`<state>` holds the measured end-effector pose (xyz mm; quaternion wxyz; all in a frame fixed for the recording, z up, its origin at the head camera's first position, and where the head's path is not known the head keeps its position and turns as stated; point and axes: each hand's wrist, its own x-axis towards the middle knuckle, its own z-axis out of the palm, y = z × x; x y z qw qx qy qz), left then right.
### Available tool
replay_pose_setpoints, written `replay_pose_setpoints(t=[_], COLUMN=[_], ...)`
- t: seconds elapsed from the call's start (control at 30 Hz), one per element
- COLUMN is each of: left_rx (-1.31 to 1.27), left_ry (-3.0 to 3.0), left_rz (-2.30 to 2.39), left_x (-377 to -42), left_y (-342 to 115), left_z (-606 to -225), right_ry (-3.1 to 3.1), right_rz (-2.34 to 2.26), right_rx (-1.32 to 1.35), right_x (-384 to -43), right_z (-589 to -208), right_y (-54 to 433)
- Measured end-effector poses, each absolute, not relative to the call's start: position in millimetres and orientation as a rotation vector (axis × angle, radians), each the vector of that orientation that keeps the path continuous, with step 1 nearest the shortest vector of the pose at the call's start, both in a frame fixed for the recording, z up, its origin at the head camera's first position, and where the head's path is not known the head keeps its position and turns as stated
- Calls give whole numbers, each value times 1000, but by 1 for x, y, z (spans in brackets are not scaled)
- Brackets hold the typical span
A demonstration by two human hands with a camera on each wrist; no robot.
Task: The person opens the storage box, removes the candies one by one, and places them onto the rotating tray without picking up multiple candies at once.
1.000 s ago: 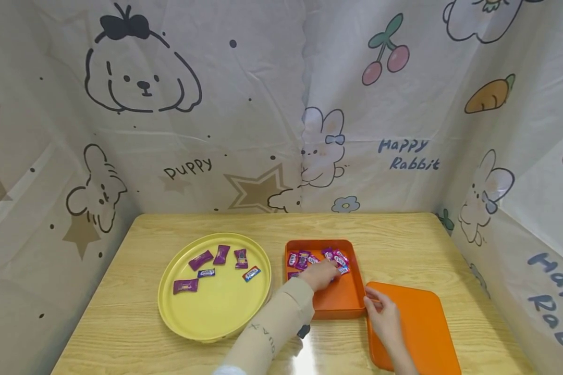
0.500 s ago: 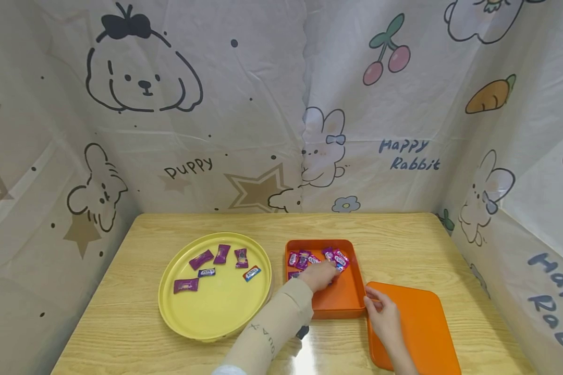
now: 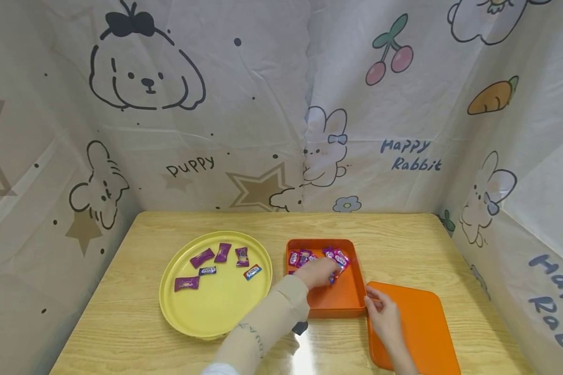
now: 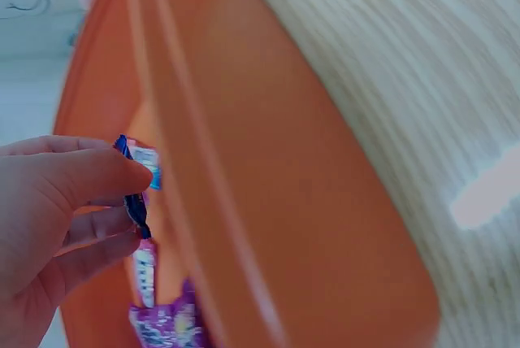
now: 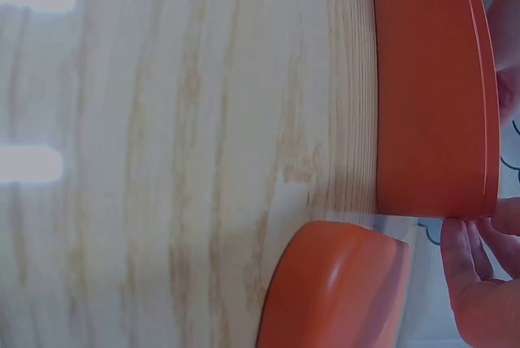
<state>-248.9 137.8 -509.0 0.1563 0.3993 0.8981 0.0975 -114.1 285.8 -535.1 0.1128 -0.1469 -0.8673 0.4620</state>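
Observation:
My left hand [image 3: 316, 273] is over an orange box [image 3: 340, 313], its fingertips pinching a small dark blue wrapped candy [image 4: 136, 202]. Below and around the fingers, several purple and pink wrapped candies [image 3: 305, 257] lie in the box; the hand hides some of them. My right hand [image 3: 383, 315] rests at the box's right side, and in the right wrist view its fairly straight fingertips touch the outside of the wall. To the left, a round yellow tray [image 3: 202, 312] bears several spread-out candies, purple ones [image 3: 186, 283] as well as a blue-and-red one [image 3: 252, 272].
An orange lid [image 3: 419, 328] lies on the wooden table [image 3: 389, 234] under the right wrist, close to the box. Printed cloth walls [image 3: 258, 104] enclose the table at the back and sides. A beige sleeve [image 3: 267, 323] covers the left forearm.
The left hand has shifted slightly, and a dark blue candy now shows at its fingertips. The right hand stays at the box wall. The head view has tilted a little.

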Motion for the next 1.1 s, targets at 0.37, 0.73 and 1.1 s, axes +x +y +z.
replay_pose_setpoints(t=[0.37, 0.73, 1.1], left_rx=[1159, 1149, 833], left_ry=[2620, 2722, 2777], left_rz=[429, 505, 851], left_x=[-254, -259, -260], left_y=[112, 62, -20], left_z=[-481, -470, -480], right_ry=[-2531, -2529, -2518], right_rz=[1378, 1382, 1377], right_rx=[-454, -450, -452], right_x=[-115, -115, -116], right_z=[-537, -538, -540], right_y=[286, 287, 287])
